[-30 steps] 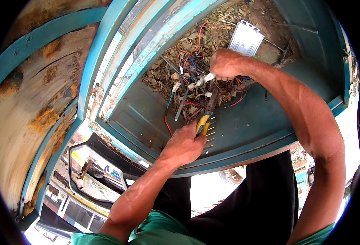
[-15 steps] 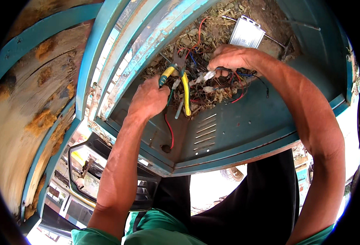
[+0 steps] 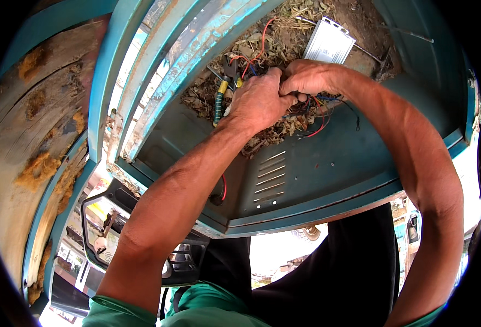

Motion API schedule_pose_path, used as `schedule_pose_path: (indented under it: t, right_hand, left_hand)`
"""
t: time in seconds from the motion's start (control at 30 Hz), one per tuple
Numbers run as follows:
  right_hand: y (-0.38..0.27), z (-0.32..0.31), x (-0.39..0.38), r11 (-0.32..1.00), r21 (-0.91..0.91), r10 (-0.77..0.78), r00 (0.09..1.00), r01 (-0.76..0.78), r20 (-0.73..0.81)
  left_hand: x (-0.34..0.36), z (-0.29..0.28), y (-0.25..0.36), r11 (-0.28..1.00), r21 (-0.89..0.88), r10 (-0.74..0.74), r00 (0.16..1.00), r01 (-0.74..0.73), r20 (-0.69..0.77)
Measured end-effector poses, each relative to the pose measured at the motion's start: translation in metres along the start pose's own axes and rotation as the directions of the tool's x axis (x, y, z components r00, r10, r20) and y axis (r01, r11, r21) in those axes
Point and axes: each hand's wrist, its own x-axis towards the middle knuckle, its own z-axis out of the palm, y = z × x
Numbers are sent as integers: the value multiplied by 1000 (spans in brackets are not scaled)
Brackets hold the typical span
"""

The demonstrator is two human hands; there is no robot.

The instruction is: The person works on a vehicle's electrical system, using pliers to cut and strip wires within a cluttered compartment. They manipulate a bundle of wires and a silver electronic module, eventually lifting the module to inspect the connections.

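My left hand (image 3: 259,102) and my right hand (image 3: 308,79) meet over a tangle of wires, both with fingers closed. Half a second ago a white plastic wire connector showed in my right fingers; now the hands cover it. What the left fingertips pinch is hidden. Pliers with yellow and green handles (image 3: 218,103) lie on the dry leaves (image 3: 268,143), left of my left hand and let go. A red wire (image 3: 264,41) loops up beyond the hands. More red, blue and black wires (image 3: 328,109) trail out to the right.
A silver finned metal box (image 3: 329,42) sits beyond my right hand. The teal metal compartment (image 3: 328,174) has slots and a raised front rim. Teal bars (image 3: 164,71) rise at left beside a worn wooden panel (image 3: 44,120). A red wire end (image 3: 224,188) emerges from a floor hole.
My left hand has let go of the pliers, which now lie on the leaves, and has moved right to meet my right hand. The right hand has hardly moved.
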Motion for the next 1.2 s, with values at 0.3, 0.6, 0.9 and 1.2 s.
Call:
schedule_pose_path:
  t: [0.3, 0.6, 0.9, 1.2]
  right_hand:
    - [7, 7, 3, 998, 27, -51, 998, 52, -23]
    - [-18, 1, -11, 931, -323, -158, 985, 173, 71]
    - [2, -23, -17, 988, 29, -145, 977, 151, -157]
    - [-6, -28, -23, 989, 80, -120, 988, 128, -98]
  left_hand:
    - [0, 15, -35, 989, -93, 106, 993, -110, -51]
    - [-25, 13, -57, 953, -175, 202, 950, -247, -238]
    - [-25, 7, -65, 933, -263, 125, 908, -244, -400]
    - [5, 11, -37, 822, -558, 67, 992, -115, -106]
